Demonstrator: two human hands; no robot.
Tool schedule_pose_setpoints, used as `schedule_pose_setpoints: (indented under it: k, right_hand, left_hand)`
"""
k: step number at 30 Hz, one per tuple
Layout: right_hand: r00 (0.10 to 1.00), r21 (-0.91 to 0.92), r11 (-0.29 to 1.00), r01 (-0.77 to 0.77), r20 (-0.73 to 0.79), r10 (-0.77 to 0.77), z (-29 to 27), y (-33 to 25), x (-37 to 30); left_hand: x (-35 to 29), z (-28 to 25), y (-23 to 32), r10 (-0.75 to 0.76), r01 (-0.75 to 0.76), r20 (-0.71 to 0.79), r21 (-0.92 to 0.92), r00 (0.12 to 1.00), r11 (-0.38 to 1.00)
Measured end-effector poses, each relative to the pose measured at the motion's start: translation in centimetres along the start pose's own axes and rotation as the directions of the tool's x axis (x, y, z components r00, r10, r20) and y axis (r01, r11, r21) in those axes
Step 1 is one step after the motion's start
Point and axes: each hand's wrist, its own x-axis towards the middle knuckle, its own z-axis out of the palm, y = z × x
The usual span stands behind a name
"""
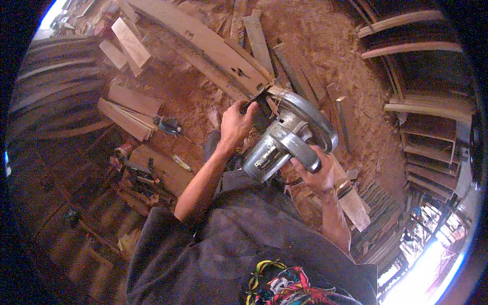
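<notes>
A silver metal circular saw with a rounded blade guard sits at the near end of a long wooden beam. My right hand wraps around the saw's rear handle. Beside the front of the saw, at the beam's end, my left hand has its fingers curled and its thumb bent in. What those fingers grip is hidden; they lie against the dark edge where saw and beam meet. The blade and the cut are not visible under the guard.
Sawdust covers the ground. Narrow boards lie right of the beam, and pale offcuts at the far left. Left of me are stacked planks and a small power tool. A wooden rack stands along the right.
</notes>
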Motion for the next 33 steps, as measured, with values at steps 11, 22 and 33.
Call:
schedule_pose_setpoints:
  k: [11,22,33]
  right_hand:
    - [0.997,-0.067,0.997,-0.021,0.076,0.026,-0.4,-1.5,0.8]
    - [0.994,0.056,0.997,-0.047,0.105,0.040,-0.6,-2.4,1.5]
    - [0.998,0.034,0.999,0.018,0.059,-0.020,-0.8,-3.3,1.8]
  left_hand:
    - [0.2,-1.4,-0.2,-0.094,0.094,-0.012,-0.030,0.995,0.995]
    - [0.7,-1.8,-0.6,0.034,-0.035,0.008,0.090,0.999,0.995]
    - [1.0,-2.2,-0.9,0.108,-0.106,0.110,-0.020,0.988,0.994]
